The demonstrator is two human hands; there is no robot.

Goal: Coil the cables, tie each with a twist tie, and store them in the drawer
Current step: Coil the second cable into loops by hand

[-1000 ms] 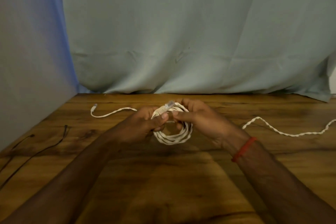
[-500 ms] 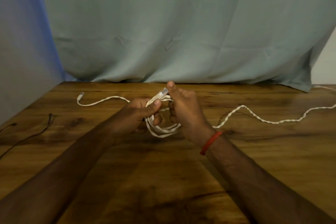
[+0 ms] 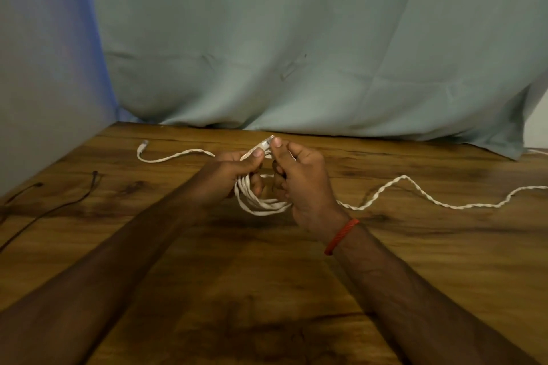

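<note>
A white cable coil [image 3: 261,201] of several loops hangs between both hands just above the wooden table [image 3: 267,275]. My left hand [image 3: 231,175] grips the coil's left side, thumb pressed on the clear plug end [image 3: 264,144]. My right hand [image 3: 305,184] holds the coil's right side, thumb up beside the plug. A twisted white tail [image 3: 415,190] runs from the coil to the right edge. A second white cable end [image 3: 166,154] lies at the far left. No twist tie or drawer is visible.
A thin black cable [image 3: 50,207] lies along the table's left side. A pale green cloth [image 3: 296,53] hangs behind the table's far edge, and a grey wall [image 3: 44,83] stands on the left. A red band [image 3: 341,235] circles my right wrist.
The right hand turned upright, thumb now beside the plug. The coil tilted from lying flat to hanging between the hands. The view shifted, so the tail stretches further right.
</note>
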